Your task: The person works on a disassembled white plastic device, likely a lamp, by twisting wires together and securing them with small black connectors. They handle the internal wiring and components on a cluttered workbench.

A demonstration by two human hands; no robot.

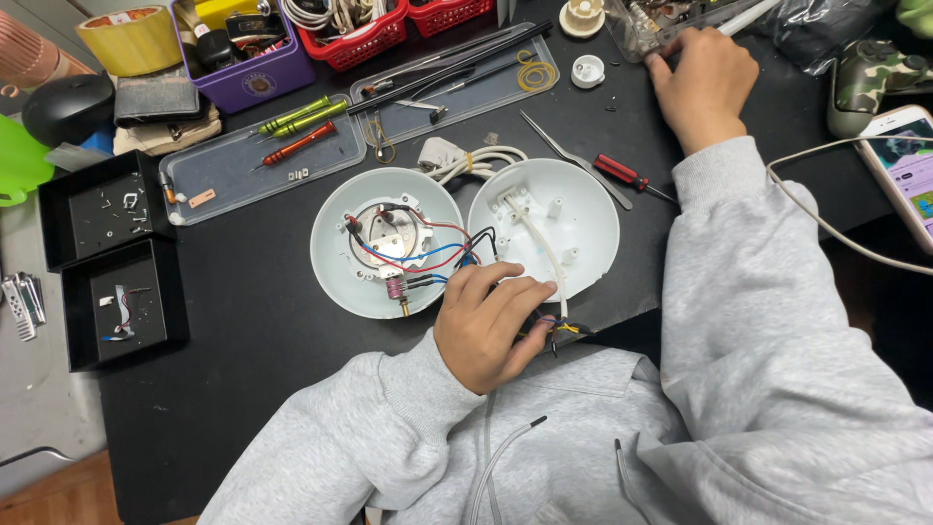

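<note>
The left hand (491, 321) lay nearest, at the near edge of the black tabletop (262, 331). Its fingers were curled loosely over a small dark wired part (562, 331), thumb beneath it, fingertips touching the rim of the round white plastic shell half with the white cord inside (573, 209). Just left of that hand sat the second round white shell half holding a metal coil and red, blue and black wires (374, 243), the two shells touching side by side.

Farther out, a small red-handled screwdriver (622, 175) and slim metal tweezers (569, 156) lay beside the right shell. Left of the shells stood two shallow clear plastic trays (224, 170), one carrying green and red screwdrivers (301, 122). Two black open boxes (107, 253) sat at the left edge.

Farthest, the right hand (702, 83) reached across, fingers bent and resting on a clear plastic container of small parts (646, 24); whether it gripped was unclear. A smartphone (909, 165) lay at the right edge. Bare tabletop remained at near left.
</note>
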